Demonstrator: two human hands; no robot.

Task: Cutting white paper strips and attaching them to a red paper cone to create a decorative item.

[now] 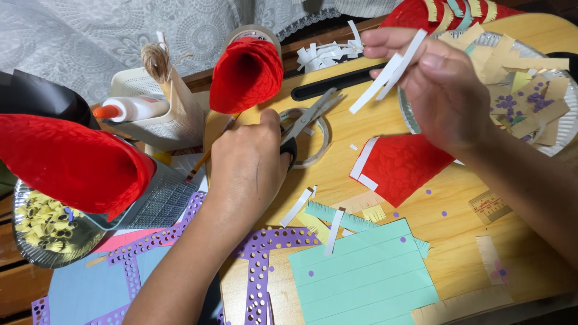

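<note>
I work over the wooden table point(457, 241), and I place everything else from it. Largest on it is the mint green sheet point(367, 277), lying flat at the near edge, with a punched purple strip point(259, 271) just to its left. A red paper piece edged in white point(404, 165) lies on the middle of the table, under my right hand. On the far right part sits a foil plate point(569, 129) of tan and purple scraps. A red paper cone point(247, 75) stands at the table's far left edge, near a glue bottle point(129, 109). My left hand point(248, 165) is closed around the black handle of the scissors point(304, 120), whose blades lie over a tape ring point(322, 141). My right hand point(436, 90) hovers above the table, fingers pinched on two white paper strips point(385, 75).
</note>
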